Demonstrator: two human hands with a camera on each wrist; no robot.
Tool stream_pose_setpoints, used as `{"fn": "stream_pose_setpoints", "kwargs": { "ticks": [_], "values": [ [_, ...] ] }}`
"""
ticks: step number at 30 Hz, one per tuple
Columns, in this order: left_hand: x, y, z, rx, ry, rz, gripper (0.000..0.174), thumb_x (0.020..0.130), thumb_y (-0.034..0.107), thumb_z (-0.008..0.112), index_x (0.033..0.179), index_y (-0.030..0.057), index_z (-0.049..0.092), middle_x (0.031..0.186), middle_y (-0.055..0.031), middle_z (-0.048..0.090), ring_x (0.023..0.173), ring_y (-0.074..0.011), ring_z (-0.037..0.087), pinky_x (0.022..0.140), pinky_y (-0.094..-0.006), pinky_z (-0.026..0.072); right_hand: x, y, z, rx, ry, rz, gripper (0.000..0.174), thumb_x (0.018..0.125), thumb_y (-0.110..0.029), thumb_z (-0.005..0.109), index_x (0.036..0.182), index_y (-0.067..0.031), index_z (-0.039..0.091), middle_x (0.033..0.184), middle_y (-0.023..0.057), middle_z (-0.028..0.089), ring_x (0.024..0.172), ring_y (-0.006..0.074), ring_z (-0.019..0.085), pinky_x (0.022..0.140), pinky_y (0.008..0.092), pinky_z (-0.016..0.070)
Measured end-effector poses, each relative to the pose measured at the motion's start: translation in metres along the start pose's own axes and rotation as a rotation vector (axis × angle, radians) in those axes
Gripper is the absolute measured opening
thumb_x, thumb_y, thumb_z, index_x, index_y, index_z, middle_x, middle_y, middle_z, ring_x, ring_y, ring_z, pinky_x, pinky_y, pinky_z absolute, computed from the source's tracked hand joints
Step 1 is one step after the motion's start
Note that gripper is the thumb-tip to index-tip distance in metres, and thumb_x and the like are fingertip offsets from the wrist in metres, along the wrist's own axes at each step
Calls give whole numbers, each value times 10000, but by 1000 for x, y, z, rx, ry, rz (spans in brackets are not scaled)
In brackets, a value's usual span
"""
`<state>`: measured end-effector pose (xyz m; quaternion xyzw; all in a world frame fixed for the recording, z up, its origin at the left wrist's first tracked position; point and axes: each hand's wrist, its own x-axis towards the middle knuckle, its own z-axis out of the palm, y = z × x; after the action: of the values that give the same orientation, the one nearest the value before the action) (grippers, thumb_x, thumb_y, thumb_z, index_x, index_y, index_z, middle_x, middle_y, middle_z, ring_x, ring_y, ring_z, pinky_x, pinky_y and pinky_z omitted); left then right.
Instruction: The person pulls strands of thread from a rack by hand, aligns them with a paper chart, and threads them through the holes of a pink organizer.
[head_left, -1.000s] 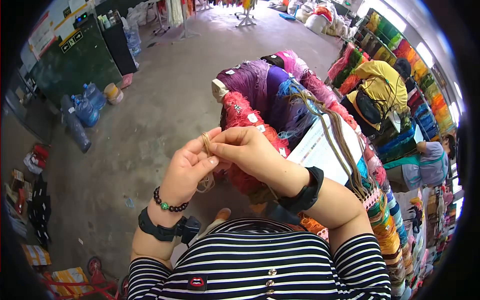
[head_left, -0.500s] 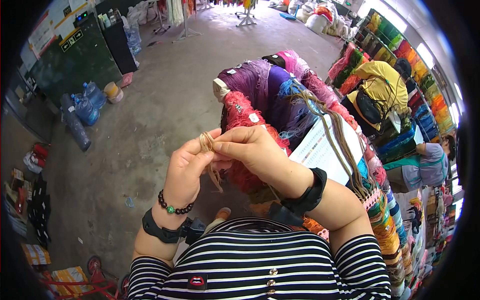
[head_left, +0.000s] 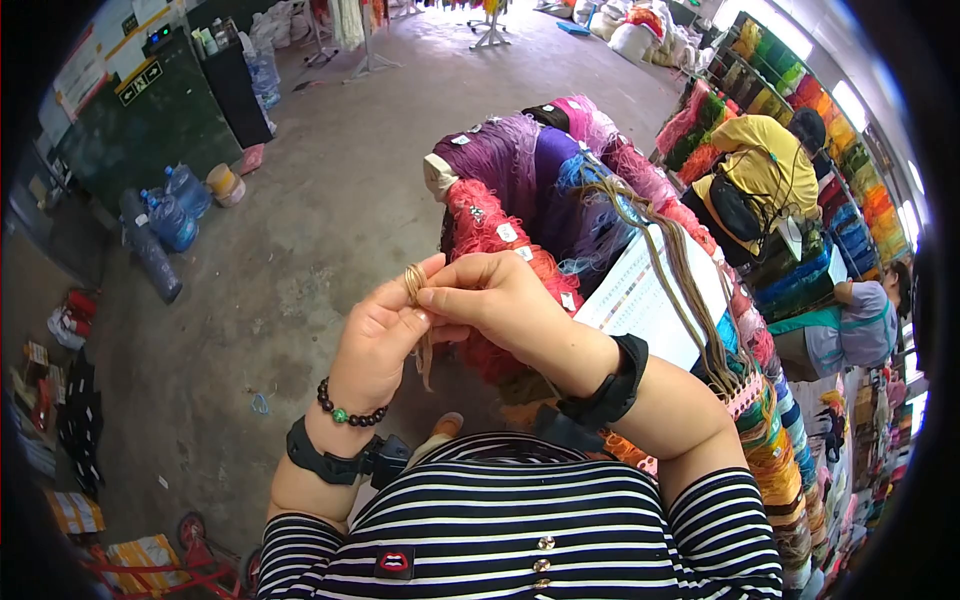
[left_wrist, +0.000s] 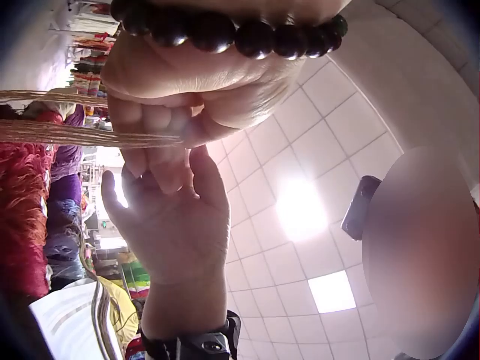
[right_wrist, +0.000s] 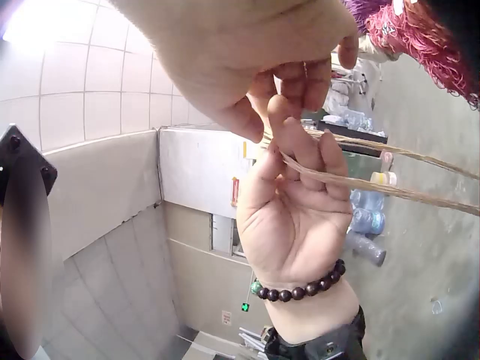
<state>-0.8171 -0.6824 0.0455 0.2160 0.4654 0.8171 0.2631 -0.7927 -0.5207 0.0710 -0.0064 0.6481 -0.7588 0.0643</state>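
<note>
A beige thread bundle [head_left: 413, 284] loops over the fingertips of my left hand [head_left: 372, 338], which pinches it between thumb and fingers. My right hand [head_left: 508, 302] meets it from the right, thumb and forefinger pinching the same loops. Loose ends of thread hang below the hands in the head view. In the right wrist view, two thread strands [right_wrist: 390, 187] run off to the right from the left fingers. The left wrist view shows strands [left_wrist: 75, 133] stretching from under the left thumb, with the right hand [left_wrist: 180, 229] close behind.
Coloured yarn hanks [head_left: 500, 235] hang on a rack just ahead. A printed sheet [head_left: 640, 310] rests on it, under long brown strands [head_left: 680, 285]. A person in yellow [head_left: 765, 170] bends at the right, another person [head_left: 860, 325] nearer. Water bottles [head_left: 175, 225] stand at left.
The thread loops at the fingertips spread wider half a second ago, and now sit gathered tighter. Loose ends hang straighter below the hands than a second ago. Both hands stay nearly in place.
</note>
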Motion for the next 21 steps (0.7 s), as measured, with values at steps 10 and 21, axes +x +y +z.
{"fn": "stream_pose_setpoints", "kwargs": {
  "ticks": [10, 21],
  "values": [
    [10, -5, -3, -128, -87, -60, 515, 937, 75, 480, 1415, -38, 324, 1262, -157, 551, 1058, -227, 620, 925, -353, 519, -3, -5, -10, 21, -8, 72, 138, 878, -115, 662, 917, 17, 672, 833, 49, 670, 735, 84, 611, 631, 213, 484],
    [75, -56, -57, 9, 146, -301, 418, 953, 97, 459, 1363, 31, 415, 878, 67, 506, 537, 28, 348, 465, -108, 279, -61, -21, -123, -398, 343, -190, 308, 862, -260, 636, 1010, 7, 676, 850, 97, 694, 812, 154, 649, 717, 312, 519]
  ]
}}
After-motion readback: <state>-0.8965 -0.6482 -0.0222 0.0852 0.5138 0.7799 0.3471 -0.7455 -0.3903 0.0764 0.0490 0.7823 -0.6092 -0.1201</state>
